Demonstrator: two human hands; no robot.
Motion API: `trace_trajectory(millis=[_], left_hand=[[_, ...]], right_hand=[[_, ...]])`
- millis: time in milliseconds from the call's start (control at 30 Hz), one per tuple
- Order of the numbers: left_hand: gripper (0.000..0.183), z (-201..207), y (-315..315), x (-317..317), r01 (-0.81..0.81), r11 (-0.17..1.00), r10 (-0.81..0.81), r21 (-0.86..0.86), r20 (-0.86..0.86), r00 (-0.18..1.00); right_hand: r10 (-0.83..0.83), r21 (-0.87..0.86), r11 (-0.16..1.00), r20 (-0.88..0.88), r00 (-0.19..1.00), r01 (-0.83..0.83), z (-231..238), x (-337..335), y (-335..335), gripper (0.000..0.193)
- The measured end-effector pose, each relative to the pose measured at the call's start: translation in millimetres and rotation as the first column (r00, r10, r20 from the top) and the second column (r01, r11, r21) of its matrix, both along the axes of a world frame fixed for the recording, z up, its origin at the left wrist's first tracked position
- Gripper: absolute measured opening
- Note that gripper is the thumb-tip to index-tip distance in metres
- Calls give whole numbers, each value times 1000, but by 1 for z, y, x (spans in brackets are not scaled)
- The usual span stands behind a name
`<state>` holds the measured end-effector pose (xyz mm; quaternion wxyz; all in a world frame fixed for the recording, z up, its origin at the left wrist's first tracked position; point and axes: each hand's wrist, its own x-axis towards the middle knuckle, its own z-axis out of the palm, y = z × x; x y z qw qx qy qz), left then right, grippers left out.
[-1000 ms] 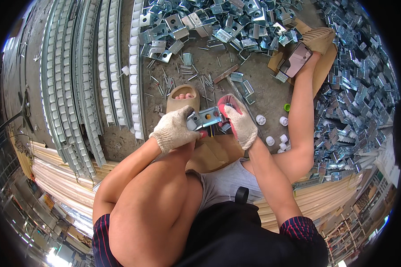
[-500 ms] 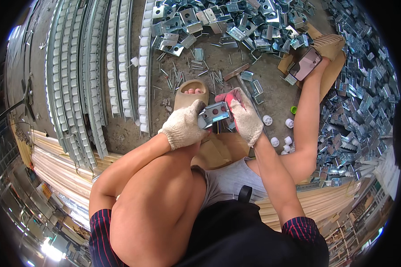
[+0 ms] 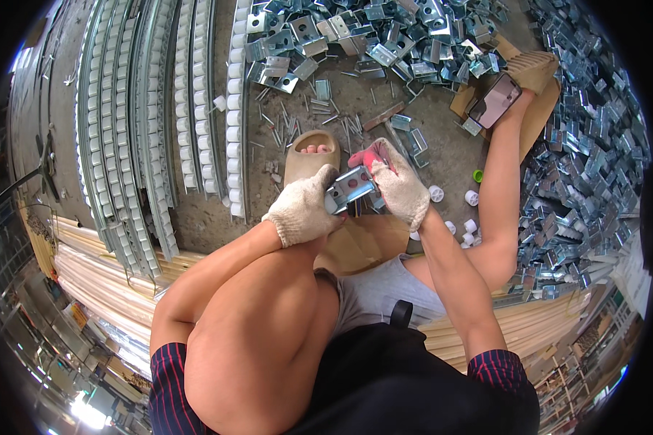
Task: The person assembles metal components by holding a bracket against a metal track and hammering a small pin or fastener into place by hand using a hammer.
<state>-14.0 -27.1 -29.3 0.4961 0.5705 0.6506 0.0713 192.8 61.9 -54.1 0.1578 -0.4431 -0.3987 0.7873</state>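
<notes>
My left hand (image 3: 302,205), in a cream knit glove, is closed round the left end of a shiny metal bracket (image 3: 354,185) with round holes. The bracket is tilted above the floor between my knees, just in front of my sandal (image 3: 311,165). My right hand (image 3: 397,187), in a cream glove with red on the fingers, is at the bracket's right end. Its fingers are curled and pressed together; whatever they pinch, if anything, is hidden. White plastic rollers (image 3: 471,198) and a green ring (image 3: 477,175) lie to the right of that hand.
Metal brackets are heaped ahead (image 3: 384,43) and along the right (image 3: 580,167). Roller rails (image 3: 233,109) lie in rows at left. Loose metal pins (image 3: 286,125) are scattered before the sandal. A phone (image 3: 495,100) rests by my right foot, and flattened cardboard (image 3: 363,243) lies below my hands.
The bracket has tilted so that its right end sits slightly higher. Both hands have shifted only a little and stay at the bracket.
</notes>
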Motion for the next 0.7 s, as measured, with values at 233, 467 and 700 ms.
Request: trace_trajectory(millis=[233,467,700], left_hand=[[68,11,7,1,-23,994,23,-108,-4,1000],[64,-2,23,-14,-192,981,194,31,-226,955],[59,-17,21,-29,-97,994,106,52,-210,972]], right_hand=[[104,78,991,32,994,-106,-10,3,1,18],[-166,549,832,390,906,-84,-1,32,-30,23],[-249,435,824,853,459,-362,-19,102,-33,34]])
